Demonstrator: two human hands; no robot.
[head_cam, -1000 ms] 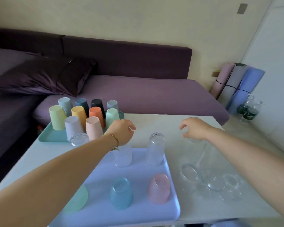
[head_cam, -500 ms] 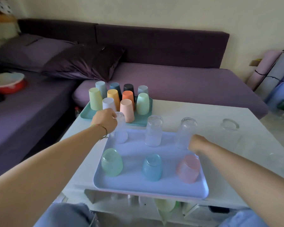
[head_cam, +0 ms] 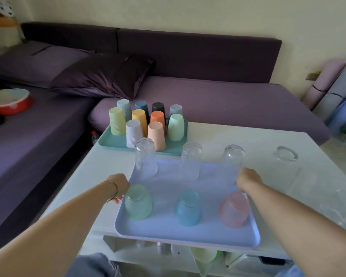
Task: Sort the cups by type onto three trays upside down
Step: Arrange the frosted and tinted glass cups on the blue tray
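Lavender tray at the near edge of the white table, carrying two rows of inverted cups: three tall clear glasses at the back and a green, a blue and a pink tinted glass in front. Behind it, the teal tray holds the pastel plastic cups, all mouth down. My left hand grips the lavender tray's left rim, a fingertip curling beneath it. My right hand sits at the right rim beside the rightmost tall glass, but its fingers are hidden and I cannot tell what it holds. I judge two trays sorted and this one about to be shifted. At least one low clear glass stands further right, and the area around it is too blurred to read. The next move calls for a level, even two-handed slide, since the tall glasses would topple easily.
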